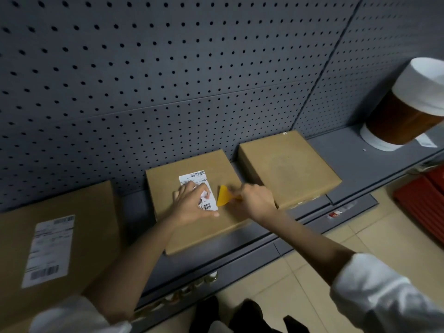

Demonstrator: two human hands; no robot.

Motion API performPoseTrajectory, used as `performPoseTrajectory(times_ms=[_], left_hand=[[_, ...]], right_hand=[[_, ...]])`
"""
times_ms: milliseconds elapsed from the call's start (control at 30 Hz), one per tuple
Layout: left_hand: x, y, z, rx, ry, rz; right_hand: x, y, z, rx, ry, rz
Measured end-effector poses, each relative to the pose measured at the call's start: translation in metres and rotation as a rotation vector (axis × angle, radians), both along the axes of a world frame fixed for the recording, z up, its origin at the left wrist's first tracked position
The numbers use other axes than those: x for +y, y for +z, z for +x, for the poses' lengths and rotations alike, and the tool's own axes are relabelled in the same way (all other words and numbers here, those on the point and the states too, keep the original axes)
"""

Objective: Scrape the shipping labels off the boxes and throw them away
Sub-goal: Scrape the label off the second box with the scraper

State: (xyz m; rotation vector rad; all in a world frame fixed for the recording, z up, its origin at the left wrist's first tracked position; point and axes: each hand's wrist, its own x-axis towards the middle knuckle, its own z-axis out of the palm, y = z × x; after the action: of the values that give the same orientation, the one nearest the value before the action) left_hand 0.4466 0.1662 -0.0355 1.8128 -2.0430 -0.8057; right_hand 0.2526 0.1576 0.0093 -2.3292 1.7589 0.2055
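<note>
1. Head camera view: a person in white sleeves works at a grey shelf (355, 164) backed by dark pegboard (168, 68), both bare forearms reaching over the middle box (189, 234) of three brown cardboard boxes.
2. The right hand (255, 200) is closed around the handle of an orange scraper (224, 195), its broad blade angled down to the box top and meeting the right edge of the shipping label (197, 180).
3. The left hand (192, 205) lies spread flat on the same label, fingers apart and pressing down, clamping nothing; a curled, lifted flap of the label shows between its fingers, just left of the blade.
4. The label's upper part, with a barcode, sits beyond the left hand's fingertips; its lower barcoded corner shows under the thumb side, nearest the scraper's edge.
5. Well to the left of both hands, the left box (96, 224) carries a second label (50, 248), flat and whole.
6. Just right of the scraper hand, the right box (288, 169) shows a bare top with no label.
7. Farther right of that hand stands a brown bin (403, 116) lined with a white bag, on the shelf's far end.
8. Beige floor tiles (360, 236) and a red crate (422, 200) lie below the right arm.
</note>
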Motion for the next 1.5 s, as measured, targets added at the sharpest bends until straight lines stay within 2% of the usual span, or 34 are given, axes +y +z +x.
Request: performPoseTrajectory(times_ms=[233, 433, 567, 700, 833, 1067, 1500], left_hand=[[-0.001, -0.004, 0.0, 0.006, -0.005, 0.01], [-0.003, -0.003, -0.001, -0.001, -0.026, 0.022], [-0.002, -0.001, -0.002, -0.001, -0.019, 0.024], [0.0, 0.001, 0.006, 0.038, -0.029, 0.077], [0.0, 0.0, 0.006, 0.058, -0.013, 0.075], [0.001, -0.001, 0.006, 0.081, -0.013, 0.079], [-0.001, -0.002, 0.005, 0.051, -0.035, 0.067]], right_hand=[[0.001, -0.013, -0.003, -0.048, -0.013, -0.026], [0.012, -0.021, -0.007, -0.167, -0.064, -0.058], [0.024, -0.022, 0.019, -0.259, -0.034, 0.043], [0.002, -0.003, 0.006, -0.193, -0.038, -0.047], [-0.008, 0.012, -0.025, -0.025, 0.039, 0.021], [-0.007, 0.006, -0.003, 0.081, 0.114, -0.002], [-0.006, -0.013, -0.01, -0.05, 0.123, -0.001]])
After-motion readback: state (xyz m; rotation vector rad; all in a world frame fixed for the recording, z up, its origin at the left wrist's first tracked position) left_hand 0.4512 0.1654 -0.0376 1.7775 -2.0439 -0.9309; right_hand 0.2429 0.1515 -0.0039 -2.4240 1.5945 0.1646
